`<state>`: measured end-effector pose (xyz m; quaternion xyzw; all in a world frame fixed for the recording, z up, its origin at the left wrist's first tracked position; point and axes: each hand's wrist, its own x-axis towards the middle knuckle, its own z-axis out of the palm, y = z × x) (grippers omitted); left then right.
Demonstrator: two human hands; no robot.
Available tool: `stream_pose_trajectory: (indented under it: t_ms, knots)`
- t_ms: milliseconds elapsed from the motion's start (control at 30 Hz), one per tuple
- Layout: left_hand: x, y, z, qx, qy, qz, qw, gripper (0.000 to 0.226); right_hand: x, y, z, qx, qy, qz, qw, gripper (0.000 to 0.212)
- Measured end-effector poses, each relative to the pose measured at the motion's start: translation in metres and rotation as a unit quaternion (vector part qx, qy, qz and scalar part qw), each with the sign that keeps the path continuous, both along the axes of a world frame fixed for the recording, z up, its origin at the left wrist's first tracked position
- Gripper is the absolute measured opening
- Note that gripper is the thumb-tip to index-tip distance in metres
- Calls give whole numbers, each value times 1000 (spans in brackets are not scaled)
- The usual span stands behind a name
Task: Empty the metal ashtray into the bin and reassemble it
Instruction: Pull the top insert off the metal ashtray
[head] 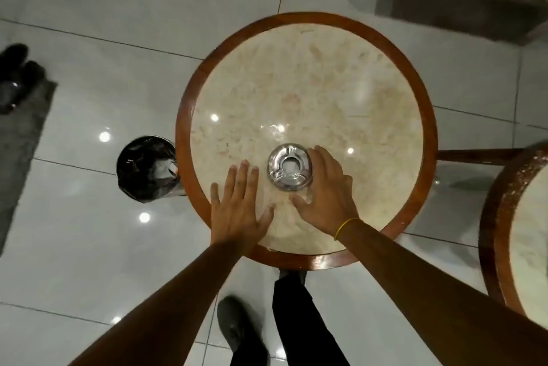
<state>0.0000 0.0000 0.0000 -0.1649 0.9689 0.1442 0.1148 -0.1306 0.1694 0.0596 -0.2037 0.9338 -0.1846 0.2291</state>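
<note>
At the near edge of the round desk (pixel 189 116), toward 6 o'clock on its top, both hands are in view with fingers spread. The left hand (pixel 238 208) lies flat and open on the stone surface, holding nothing, just beside the metal ashtray (pixel 289 166) at its 8 o'clock. The right hand (pixel 324 187) is open and curved about the ashtray's 3 to 5 o'clock side; fingers appear to touch or nearly touch the wall, but a closed grip is not established. The ashtray stands upright on the desk, a little nearer than centre, its notched lid seated on the base. Judgement: the lifting step is only beginning, or the assembled item has just been set down; the frame does not decide which. The lid's central opening shows a pale interior; contents cannot be told. The next move, if emptying remains, calls for a firm grasp on the body and carriage toward 9 o'clock. There the bin (pixel 146 168) stands on the floor (pixel 74 247), partly under the desk rim, lined with a dark bag and holding some pale refuse. A second desk (pixel 489 217) shows at 3 o'clock.
</note>
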Motion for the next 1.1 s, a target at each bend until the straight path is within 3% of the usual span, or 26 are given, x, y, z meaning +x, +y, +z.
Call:
stream_pose_trajectory:
  t_ms: [267, 633, 800, 1100]
  knots:
    - [11, 3, -26, -44, 62, -5, 997, 93, -7, -28, -12, 40, 77, 43, 995, 118]
    - [10, 4, -30, -40, 81, 5, 996, 92, -42, -55, -5, 96, 31, 145, 984, 89]
    - [11, 4, -31, -38, 89, 9, 995, 92, -47, -62, -3, 104, 7, 145, 984, 88]
    - [10, 4, -30, -38, 84, 10, 996, 89, -40, -59, -3, 76, 48, 123, 988, 91]
